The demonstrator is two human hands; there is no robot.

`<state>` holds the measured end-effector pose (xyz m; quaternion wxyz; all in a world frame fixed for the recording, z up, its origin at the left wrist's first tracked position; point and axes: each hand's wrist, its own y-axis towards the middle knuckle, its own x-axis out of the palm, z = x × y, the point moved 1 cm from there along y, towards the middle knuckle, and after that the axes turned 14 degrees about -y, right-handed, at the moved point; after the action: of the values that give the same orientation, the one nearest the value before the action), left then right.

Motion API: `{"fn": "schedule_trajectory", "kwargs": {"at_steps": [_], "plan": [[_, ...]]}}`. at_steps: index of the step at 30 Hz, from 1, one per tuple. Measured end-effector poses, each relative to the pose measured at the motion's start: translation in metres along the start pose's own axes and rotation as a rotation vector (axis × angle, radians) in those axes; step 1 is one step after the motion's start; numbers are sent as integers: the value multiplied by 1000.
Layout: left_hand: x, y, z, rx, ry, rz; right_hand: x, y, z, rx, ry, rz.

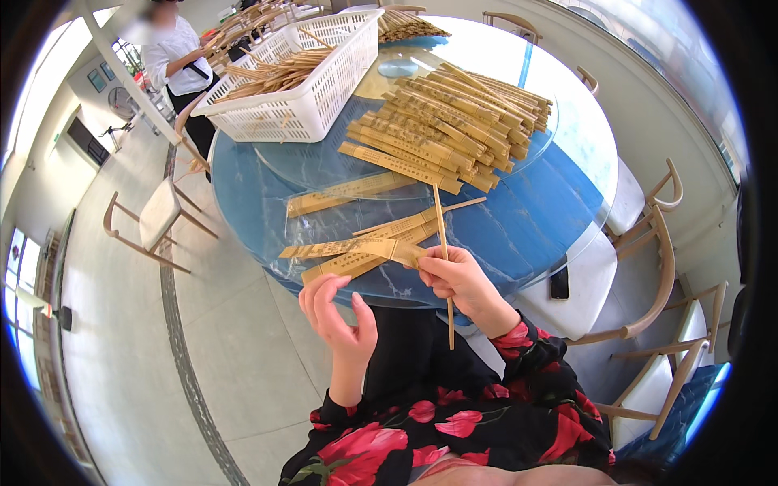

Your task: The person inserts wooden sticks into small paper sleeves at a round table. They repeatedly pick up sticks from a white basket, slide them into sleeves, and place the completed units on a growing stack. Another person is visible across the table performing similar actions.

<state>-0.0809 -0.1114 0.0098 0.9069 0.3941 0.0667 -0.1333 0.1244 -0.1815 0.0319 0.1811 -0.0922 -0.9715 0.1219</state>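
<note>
My right hand [463, 285] is closed, pinching the end of a gold-brown paper chopstick sleeve [369, 246] and a pair of wooden chopsticks [443, 231]. The chopsticks stand nearly upright in this view, crossing the sleeve's end. My left hand [339, 317] is open, fingers curved and apart, just below the near ends of the sleeves, with nothing in it. Under the held sleeve lie another loose sleeve [324, 269] and a loose chopstick [466, 204]. One more flat sleeve [324, 199] rests a little farther off. A large pile of printed sleeves [454, 121] covers the middle.
The round blue table [559, 194] carries a glass turntable. A white plastic basket [312, 113] full of chopsticks stands at the far left, with another sleeve bundle [409, 28] behind. Chairs [158, 215] surround the table; a phone [559, 283] lies on one. A person [174, 57] stands far left.
</note>
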Motion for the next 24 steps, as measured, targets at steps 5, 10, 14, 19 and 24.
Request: {"fn": "schedule_trajectory", "kwargs": {"at_steps": [5,10,14,19,24], "plan": [[23,-21,0,-544,-820,-57,36,-19,40,-59,100,76],[32,-4,20,-597,-781,-134,47,-35,46,-73,10,60],[35,-14,22,-753,-975,-174,39,-36,49,-91,-130,85],[44,-25,18,-722,-928,-52,33,-34,58,-99,-94,17],[46,-31,11,-774,-901,-51,39,-32,65,-52,-12,62]]}}
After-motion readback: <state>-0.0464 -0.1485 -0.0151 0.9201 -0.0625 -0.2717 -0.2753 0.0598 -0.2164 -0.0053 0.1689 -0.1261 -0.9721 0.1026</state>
